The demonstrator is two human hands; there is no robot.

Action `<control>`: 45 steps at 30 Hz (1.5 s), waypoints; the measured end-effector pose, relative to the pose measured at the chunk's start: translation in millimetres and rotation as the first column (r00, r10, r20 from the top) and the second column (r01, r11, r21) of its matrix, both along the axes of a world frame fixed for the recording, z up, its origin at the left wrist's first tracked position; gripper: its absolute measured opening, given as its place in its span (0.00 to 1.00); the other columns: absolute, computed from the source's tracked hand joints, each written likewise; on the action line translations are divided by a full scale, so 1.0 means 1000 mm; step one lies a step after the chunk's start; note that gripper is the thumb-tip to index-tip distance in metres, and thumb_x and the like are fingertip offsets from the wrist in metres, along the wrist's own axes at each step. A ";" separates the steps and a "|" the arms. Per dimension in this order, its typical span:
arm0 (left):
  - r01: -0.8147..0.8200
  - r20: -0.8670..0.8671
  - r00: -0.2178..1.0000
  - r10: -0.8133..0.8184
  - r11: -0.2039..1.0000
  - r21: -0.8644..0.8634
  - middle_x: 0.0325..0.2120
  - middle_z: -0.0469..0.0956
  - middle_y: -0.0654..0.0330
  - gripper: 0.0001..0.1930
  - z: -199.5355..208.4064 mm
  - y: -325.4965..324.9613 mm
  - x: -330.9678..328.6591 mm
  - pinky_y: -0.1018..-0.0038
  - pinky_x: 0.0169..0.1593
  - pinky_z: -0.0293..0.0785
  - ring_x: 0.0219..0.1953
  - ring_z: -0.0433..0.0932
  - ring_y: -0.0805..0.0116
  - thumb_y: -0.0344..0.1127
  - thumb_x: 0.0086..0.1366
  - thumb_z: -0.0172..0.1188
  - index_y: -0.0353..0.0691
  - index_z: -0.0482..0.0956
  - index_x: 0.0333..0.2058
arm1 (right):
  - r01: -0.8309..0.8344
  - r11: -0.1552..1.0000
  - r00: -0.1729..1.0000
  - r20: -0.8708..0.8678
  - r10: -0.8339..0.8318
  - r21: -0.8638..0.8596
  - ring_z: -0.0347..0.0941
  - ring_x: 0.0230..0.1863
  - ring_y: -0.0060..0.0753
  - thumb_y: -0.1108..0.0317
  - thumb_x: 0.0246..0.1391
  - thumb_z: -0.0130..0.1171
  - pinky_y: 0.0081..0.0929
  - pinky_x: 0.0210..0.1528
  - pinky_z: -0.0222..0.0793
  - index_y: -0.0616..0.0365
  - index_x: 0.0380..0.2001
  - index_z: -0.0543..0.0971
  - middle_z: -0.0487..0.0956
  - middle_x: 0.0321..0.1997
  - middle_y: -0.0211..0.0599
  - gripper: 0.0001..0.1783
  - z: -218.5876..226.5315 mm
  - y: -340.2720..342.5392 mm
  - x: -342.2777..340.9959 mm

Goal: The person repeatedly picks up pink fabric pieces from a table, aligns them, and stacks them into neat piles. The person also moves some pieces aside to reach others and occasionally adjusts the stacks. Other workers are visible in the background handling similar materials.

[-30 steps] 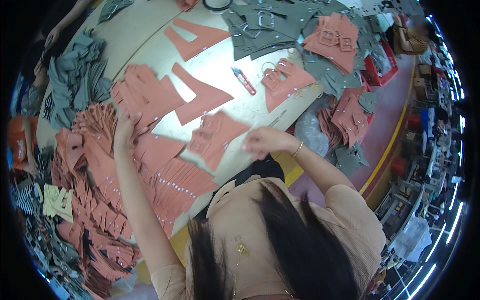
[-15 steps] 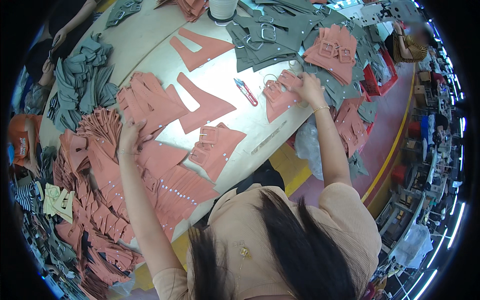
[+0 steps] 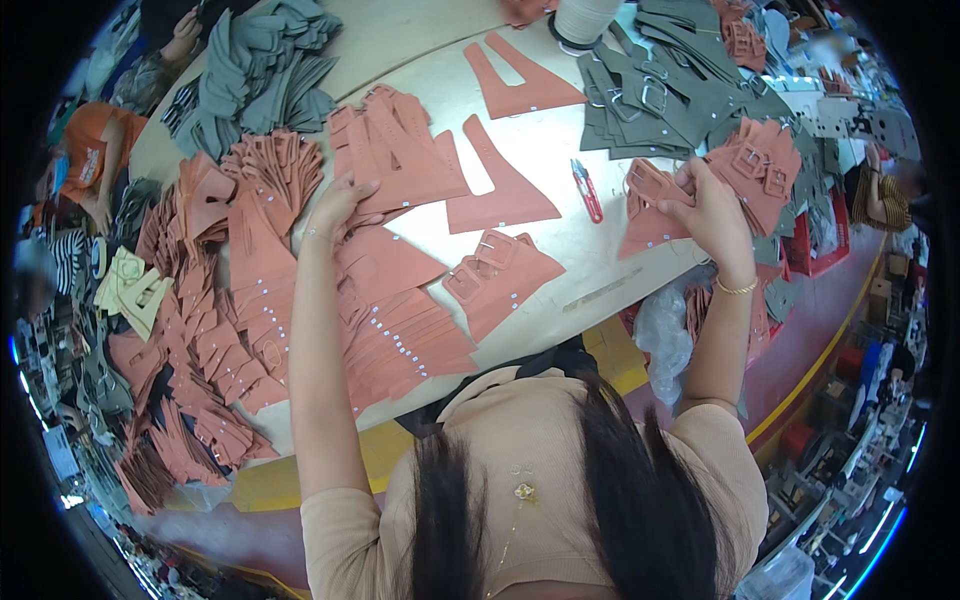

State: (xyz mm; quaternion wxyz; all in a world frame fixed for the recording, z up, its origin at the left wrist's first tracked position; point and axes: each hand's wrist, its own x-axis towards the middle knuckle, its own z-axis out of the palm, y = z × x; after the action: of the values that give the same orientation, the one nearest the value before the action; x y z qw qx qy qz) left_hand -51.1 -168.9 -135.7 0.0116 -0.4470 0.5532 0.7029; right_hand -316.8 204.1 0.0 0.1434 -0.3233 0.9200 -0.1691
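My left hand (image 3: pixel 338 207) closes on the near-left edge of a stack of coral leather-like strap pieces (image 3: pixel 405 160), thumb on top. At the right, the fingers of my right hand (image 3: pixel 718 215) are bent around a coral buckled piece (image 3: pixel 648 240) lying on the table. Its covered square buckle (image 3: pixel 648 182) shows beside the fingertips, and the hand hides the rest. Between my hands lie a flat forked coral piece (image 3: pixel 510 205), a coral pair with two buckles (image 3: pixel 515 285) and red-handled thread snips (image 3: pixel 590 200).
Fanned coral pieces (image 3: pixel 410 340) cover the near left of the table (image 3: pixel 620 285). Green buckled pieces (image 3: pixel 640 105) are piled beyond the snips, near a white thread cone (image 3: pixel 583 22). A red crate (image 3: pixel 815 240) stands at the right. Another person in an orange shirt (image 3: pixel 95 150) is at the far left.
The whole view has shifted, so the table things appear farther right. My right hand has moved over the buckled piece, hiding one of its buckles. My left hand stays at the strap stack.
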 end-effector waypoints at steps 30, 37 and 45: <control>-0.030 -0.264 0.964 -0.030 0.975 -0.222 0.43 0.79 0.57 0.23 0.078 -0.014 0.010 0.78 0.47 0.74 0.42 0.78 0.72 0.26 0.56 0.64 0.31 0.70 0.51 | -0.199 0.959 0.959 0.160 0.232 -0.202 0.76 0.43 0.46 0.57 0.45 0.67 0.36 0.46 0.71 0.61 0.37 0.77 0.79 0.39 0.47 0.21 -0.140 -0.158 0.033; -0.275 -0.448 0.885 0.129 0.920 -0.279 0.46 0.77 0.55 0.25 0.143 -0.020 0.050 0.77 0.50 0.72 0.45 0.77 0.71 0.26 0.57 0.63 0.31 0.68 0.54 | -0.091 0.996 0.994 0.068 0.089 0.023 0.73 0.47 0.52 0.59 0.39 0.72 0.42 0.45 0.71 0.58 0.49 0.69 0.75 0.43 0.51 0.34 -0.137 -0.105 0.069; -0.363 -0.359 0.905 0.228 0.853 -0.374 0.48 0.75 0.55 0.26 0.142 -0.029 0.084 0.76 0.54 0.69 0.49 0.75 0.71 0.28 0.58 0.62 0.32 0.67 0.56 | -0.134 0.990 0.983 0.119 0.138 -0.041 0.75 0.40 0.49 0.65 0.43 0.68 0.40 0.41 0.72 0.62 0.38 0.74 0.75 0.39 0.48 0.20 -0.137 -0.109 0.070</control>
State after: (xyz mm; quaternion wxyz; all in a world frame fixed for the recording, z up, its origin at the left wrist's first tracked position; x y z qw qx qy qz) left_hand 32.7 -198.3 6.1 -0.2818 -0.4062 0.6138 0.6155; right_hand -247.3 94.7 -136.9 0.2049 -0.3766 0.8825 -0.1935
